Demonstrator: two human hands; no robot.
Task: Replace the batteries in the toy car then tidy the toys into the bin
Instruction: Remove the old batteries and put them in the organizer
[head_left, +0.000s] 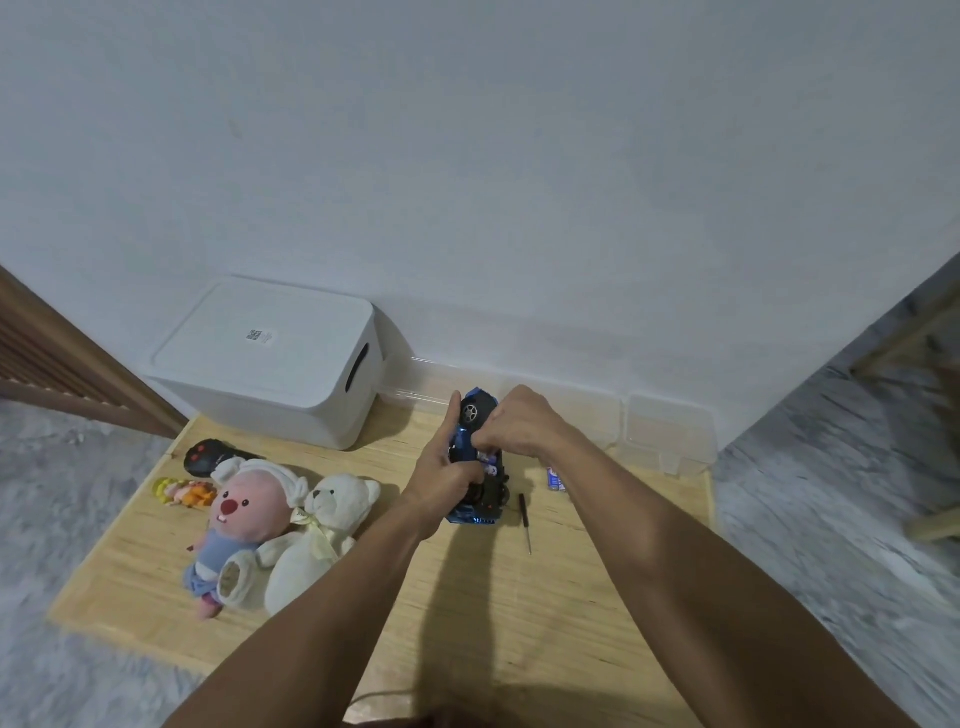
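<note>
Car (475, 457), upturned, at surface centre: clasped by left hand (441, 475); battery pinched into bay by right hand (519, 426). Spares (555, 479) at 3 o'clock. Next judged: seating, cover refitted.

Glossy blue plastic toy car (475, 457), matt white plastic bin (270, 364), pale wood table (571, 597) — plush, fuzzy bear (322, 540).

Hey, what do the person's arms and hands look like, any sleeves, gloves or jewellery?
Both forearms are bare, no sleeves in view. The left hand and right hand wear no gloves; no watch or bracelet shows on either wrist. Rings cannot be told.
</note>
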